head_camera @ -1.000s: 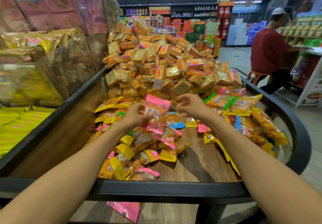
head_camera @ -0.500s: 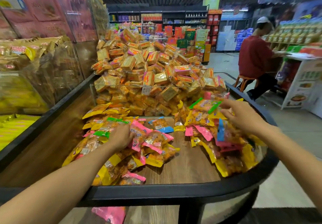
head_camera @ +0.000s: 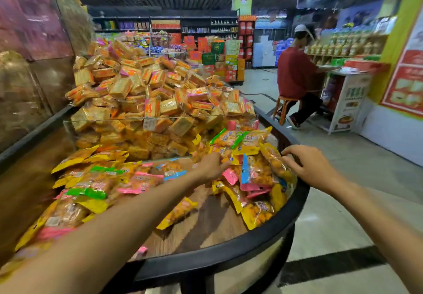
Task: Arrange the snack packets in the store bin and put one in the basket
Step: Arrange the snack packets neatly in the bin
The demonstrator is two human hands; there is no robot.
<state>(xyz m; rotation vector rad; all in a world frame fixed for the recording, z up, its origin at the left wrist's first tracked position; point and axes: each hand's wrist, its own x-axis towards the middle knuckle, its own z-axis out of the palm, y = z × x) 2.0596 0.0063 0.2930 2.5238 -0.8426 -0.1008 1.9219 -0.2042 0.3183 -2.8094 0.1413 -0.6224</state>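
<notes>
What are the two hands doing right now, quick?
Left hand: reaches into the right-hand heap of crinkly plastic snack packets; grip cannot be told.
Right hand: open, fingers touching that heap.

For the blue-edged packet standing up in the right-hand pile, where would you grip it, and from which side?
Pinch the blue-edged packet by its flat sealed blue strip, coming from above. It stands nearly upright with that edge exposed, while its bulging body is wedged among the neighbouring packets. The right hand looks better placed; the left hand rests beside it.
</notes>
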